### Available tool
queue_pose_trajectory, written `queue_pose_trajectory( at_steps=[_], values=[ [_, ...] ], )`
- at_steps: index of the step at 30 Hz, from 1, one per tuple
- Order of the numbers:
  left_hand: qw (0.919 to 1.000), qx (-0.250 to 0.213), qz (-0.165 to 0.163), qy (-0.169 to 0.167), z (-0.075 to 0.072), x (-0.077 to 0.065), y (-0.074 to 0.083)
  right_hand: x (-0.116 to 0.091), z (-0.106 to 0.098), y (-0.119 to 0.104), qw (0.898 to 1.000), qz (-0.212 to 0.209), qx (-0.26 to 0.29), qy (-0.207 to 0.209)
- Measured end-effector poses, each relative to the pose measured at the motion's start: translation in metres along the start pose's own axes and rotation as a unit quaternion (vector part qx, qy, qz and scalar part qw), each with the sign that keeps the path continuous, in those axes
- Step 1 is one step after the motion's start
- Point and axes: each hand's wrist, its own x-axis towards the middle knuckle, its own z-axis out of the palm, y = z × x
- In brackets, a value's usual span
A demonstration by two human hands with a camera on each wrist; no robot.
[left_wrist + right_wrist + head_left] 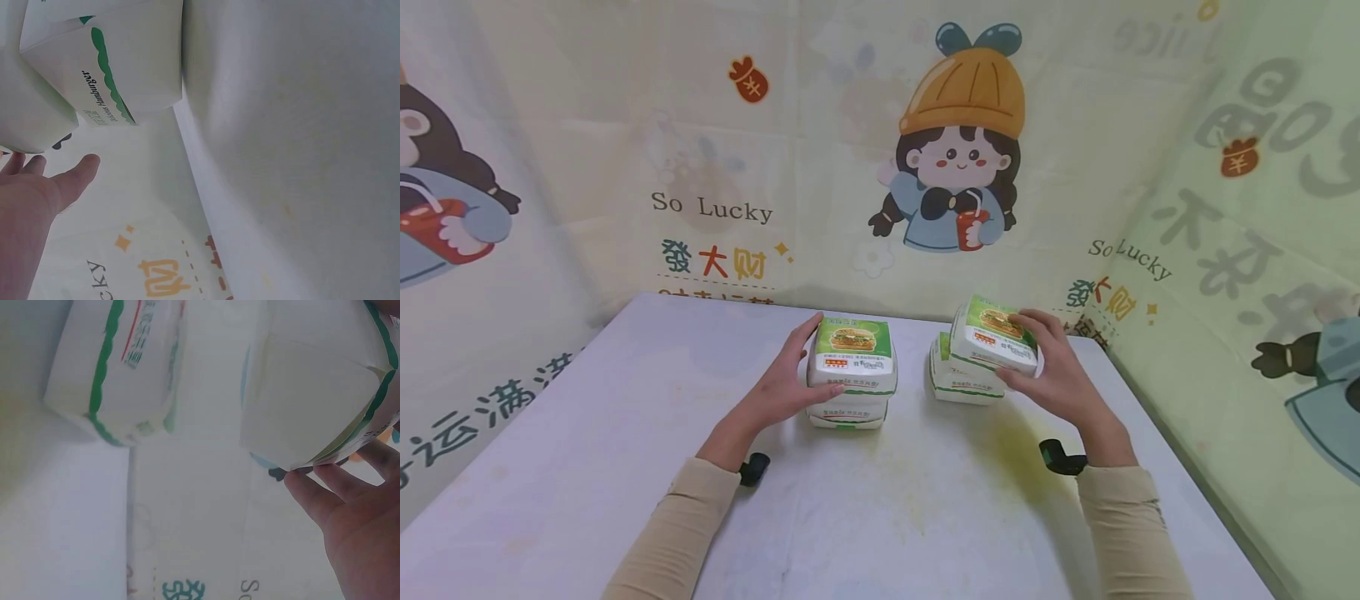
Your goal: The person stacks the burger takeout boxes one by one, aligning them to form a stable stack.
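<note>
A cartoon-printed backdrop [880,150] wraps around the back and both sides, showing a girl in an orange hat, the words "So Lucky" and Chinese characters. In front of it lies a white bench [625,400] with a faint yellow stain near its middle. Two arms in beige sleeves [677,533] reach forward across the bench, each with a small black device at the wrist.

On the left of the bench stands a stack of two white burger boxes; the left top box [852,354] has a green lid with a burger picture. The left hand [786,383] holds this box from its left side, fingers along the far edge and thumb pressed on the near face. The lower left box [848,414] sits flat beneath it.

Just to the right, apart from the first stack, is a second one. The right hand [1048,362] grips the right top box [992,337], tilted, fingers over its lid and thumb under the near edge. It rests on the lower right box [958,379]. Nothing stands between the two stacks.
</note>
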Motion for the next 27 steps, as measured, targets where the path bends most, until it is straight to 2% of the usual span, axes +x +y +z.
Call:
queue_pose_trajectory(
  at_steps=[12,27],
  values=[
    [0.9999,0.002,0.008,0.008,0.006,-0.006,0.006,0.012,0.005,-0.021,1.000,-0.014,0.011,-0.024],
    [0.9999,0.004,0.011,0.009,0.007,-0.006,0.006,0.026,0.014,-0.042,0.998,-0.041,0.024,-0.034]
  ],
)
